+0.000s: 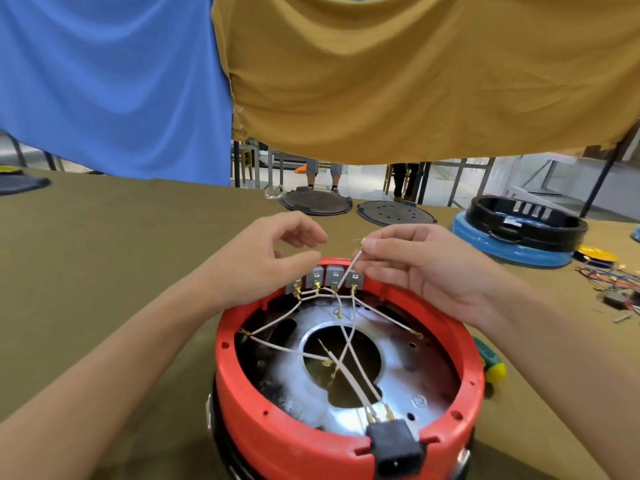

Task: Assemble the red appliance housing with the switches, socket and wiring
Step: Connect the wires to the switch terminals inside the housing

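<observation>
**Premises: small-appliance assembly workshop**

The long workbench was covered in olive cloth. It held several part-built housings: one red, one blue-and-black. Loose black base plates, a wiring bundle and a screwdriver lay about. Metal-framed stations stood behind hung cloths.

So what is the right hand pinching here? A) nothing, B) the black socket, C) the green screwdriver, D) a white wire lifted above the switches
D: the right hand pinches a white wire by its upper end, above the grey switches on the red housing.
</observation>
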Tool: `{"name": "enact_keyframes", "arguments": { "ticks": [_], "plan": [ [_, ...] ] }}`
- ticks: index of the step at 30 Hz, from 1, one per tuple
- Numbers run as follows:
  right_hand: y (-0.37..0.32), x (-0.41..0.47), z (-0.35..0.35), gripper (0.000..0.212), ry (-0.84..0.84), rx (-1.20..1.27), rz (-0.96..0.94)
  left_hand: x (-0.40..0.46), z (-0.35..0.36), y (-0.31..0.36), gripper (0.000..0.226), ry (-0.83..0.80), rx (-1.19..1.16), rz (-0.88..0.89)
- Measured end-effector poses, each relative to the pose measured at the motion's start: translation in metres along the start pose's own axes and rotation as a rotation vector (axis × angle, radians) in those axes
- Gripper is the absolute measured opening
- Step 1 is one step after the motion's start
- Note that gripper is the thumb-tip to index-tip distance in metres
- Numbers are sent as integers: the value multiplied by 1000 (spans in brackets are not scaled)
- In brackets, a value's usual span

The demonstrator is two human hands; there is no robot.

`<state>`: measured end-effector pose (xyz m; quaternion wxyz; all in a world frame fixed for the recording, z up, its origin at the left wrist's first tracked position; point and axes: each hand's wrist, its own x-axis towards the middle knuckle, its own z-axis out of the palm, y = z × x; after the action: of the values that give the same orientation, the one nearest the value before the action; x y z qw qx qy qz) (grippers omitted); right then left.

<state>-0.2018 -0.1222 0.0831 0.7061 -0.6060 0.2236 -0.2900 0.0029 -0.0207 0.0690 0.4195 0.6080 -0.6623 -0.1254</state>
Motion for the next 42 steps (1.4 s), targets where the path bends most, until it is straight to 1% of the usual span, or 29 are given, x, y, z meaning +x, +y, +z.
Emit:
{"name": "enact_keyframes", "arguments": {
  "ticks": [3, 7, 12, 17, 22, 26, 36, 42],
  "plan": [
    [2, -1, 3, 17, -5, 56, 6, -3, -1, 7, 15, -45, -27, 104],
    [5, -1, 6, 21, 1, 54, -24, -4, 2, 11, 8, -133, -37, 145],
    [6, -2, 7, 19, -26, 8, -58, -3, 2, 10, 3, -142, -48, 160],
    [8, -5, 10, 34, -21, -83, -89, -4, 3, 11, 3, -128, -68, 158],
    [8, -6, 11, 33, -49, -147, -103, -4, 3, 10, 2, -111, -76, 145],
    [8, -7, 12, 26, -53, -172, -140, -4, 4, 10, 4, -105, -69, 155],
    [9, -7, 13, 24, -48, -198, -149, -4, 4, 8, 9, -104, -56, 184],
    [9, -8, 13, 21, -70, -204, -170, -4, 5, 8, 5, -101, -83, 207]
  ]
}}
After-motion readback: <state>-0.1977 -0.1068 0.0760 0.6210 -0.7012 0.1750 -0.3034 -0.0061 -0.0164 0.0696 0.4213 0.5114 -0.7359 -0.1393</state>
